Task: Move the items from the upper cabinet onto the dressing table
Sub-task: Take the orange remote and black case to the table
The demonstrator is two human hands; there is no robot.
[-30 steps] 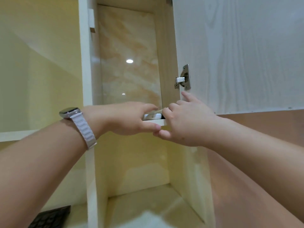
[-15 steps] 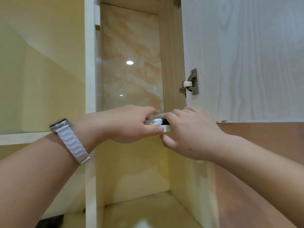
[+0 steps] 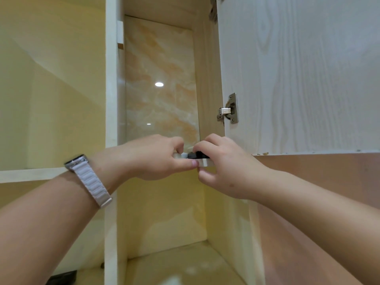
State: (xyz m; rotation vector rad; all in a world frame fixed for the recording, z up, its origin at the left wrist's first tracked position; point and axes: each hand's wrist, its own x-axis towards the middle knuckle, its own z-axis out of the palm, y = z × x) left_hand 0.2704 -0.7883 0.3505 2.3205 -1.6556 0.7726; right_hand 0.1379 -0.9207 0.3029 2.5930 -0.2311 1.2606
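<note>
Both my hands reach up to the shelf edge [image 3: 205, 162] of the open upper cabinet [image 3: 160, 79]. My left hand [image 3: 156, 157], a watch on its wrist, curls its fingers over a small white item [image 3: 181, 155] at the shelf front, thumb under the edge. My right hand [image 3: 222, 161] curls its fingers over a small black item [image 3: 193, 155] beside it. Most of both items is hidden behind my fingers and the shelf edge.
The cabinet door [image 3: 298, 75] stands open on the right, its metal hinge [image 3: 229, 109] just above my right hand. An open niche [image 3: 164, 212] lies below the shelf. A side shelf [image 3: 30, 174] runs to the left. A dark object [image 3: 61, 277] shows at bottom left.
The view has tilted slightly up. My right hand's fingers have come down from the door edge and curled onto the black item at the shelf front; my left hand stays curled on the white item.
</note>
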